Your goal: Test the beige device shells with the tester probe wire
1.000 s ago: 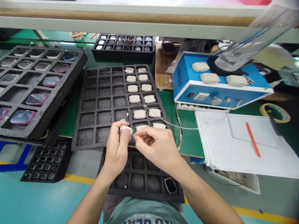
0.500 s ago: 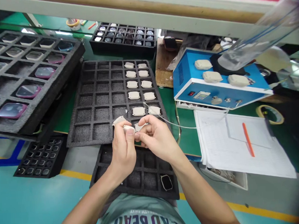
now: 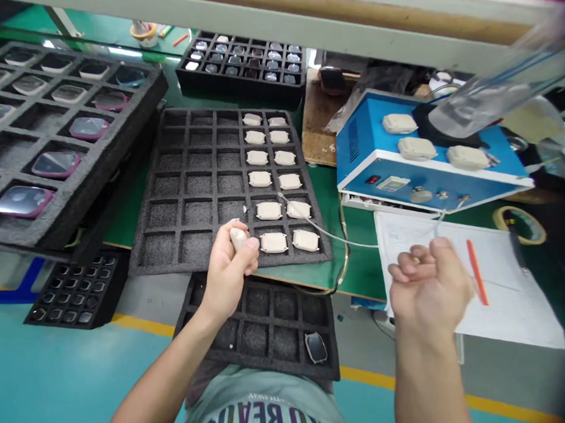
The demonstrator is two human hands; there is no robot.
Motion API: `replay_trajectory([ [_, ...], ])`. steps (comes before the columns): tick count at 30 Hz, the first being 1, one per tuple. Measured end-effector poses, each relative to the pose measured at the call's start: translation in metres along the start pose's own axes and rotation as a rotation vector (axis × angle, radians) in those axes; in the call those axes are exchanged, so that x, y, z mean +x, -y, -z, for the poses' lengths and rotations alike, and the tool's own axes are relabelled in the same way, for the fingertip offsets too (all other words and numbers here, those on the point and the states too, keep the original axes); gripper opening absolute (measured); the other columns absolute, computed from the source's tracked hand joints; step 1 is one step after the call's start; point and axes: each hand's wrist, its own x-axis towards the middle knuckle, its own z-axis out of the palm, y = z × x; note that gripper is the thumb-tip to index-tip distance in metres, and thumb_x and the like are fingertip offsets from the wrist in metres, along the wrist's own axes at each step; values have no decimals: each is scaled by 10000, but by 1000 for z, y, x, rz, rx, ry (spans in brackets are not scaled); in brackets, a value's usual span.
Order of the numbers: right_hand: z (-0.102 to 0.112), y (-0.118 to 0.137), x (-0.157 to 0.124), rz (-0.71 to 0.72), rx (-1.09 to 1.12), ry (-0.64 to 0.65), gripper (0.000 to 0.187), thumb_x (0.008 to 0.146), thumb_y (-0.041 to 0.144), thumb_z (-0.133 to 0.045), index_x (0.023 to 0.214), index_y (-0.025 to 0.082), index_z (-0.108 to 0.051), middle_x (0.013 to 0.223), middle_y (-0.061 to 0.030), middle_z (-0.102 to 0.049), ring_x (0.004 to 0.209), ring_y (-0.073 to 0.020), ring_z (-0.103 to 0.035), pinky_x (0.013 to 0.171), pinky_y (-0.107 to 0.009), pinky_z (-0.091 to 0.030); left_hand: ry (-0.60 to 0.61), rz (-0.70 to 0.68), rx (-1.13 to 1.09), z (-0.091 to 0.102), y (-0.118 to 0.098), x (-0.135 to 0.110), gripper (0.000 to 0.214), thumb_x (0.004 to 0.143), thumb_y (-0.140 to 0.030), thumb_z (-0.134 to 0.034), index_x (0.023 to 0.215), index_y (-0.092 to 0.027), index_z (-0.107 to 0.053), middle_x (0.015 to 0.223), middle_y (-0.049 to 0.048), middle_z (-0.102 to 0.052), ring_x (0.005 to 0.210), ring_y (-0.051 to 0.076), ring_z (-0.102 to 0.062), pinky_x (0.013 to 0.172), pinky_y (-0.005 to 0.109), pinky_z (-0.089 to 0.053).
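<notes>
My left hand (image 3: 232, 258) is closed around a small beige watch case (image 3: 238, 238), over the front edge of a black foam tray (image 3: 169, 214). The case is partly hidden by the fingers. Two columns of similar beige watch cases (image 3: 273, 242) fill the tray's right side. My right hand (image 3: 431, 286) is raised over the white papers (image 3: 510, 319), fingers curled and thumb pressed in; whether it pinches something does not show. A thin clear tube (image 3: 321, 230) runs from the tray towards the front of the blue machine (image 3: 395, 196).
Left, a raised foam tray (image 3: 95, 164) holds watches. Below the bench edge, a lower foam tray (image 3: 255, 336) contains one dark-faced watch (image 3: 315, 347). Three beige cases (image 3: 416, 148) lie on the machine. An orange pen (image 3: 477, 271) and a tape roll (image 3: 520, 224) are at right.
My right hand has left the case held in my left hand and moved right, over the papers. My left hand stays over the tray's front edge, still gripping the case.
</notes>
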Motion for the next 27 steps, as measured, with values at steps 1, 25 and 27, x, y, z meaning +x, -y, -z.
replay_trajectory([
  [1,4,-1,5,-125,-6,82,305,744,350,-805,877,233,-557,626,91,-474,425,-46,-376,353,-145,-294,-13,-18,8,4,0,0,304,836,-316,-763,1010,-223,-531,831,-45,-452,590,69,-397,505,206,-323],
  [25,-97,-65,-44,273,-70,620,155,1025,375,-575,1055,235,-635,997,-62,-742,895,-202,-776,856,-404,-667,-76,-236,313,4,24,24,478,880,-330,-771,1310,-141,-683,1288,159,-744,1168,298,-735,984,399,-630],
  [27,-96,-69,-45,330,-101,608,161,1036,377,-550,1046,244,-640,1006,-67,-737,927,-208,-772,889,-424,-664,-79,-239,324,3,25,24,466,888,-324,-766,1312,-148,-687,1283,153,-747,1164,295,-737,972,393,-638],
])
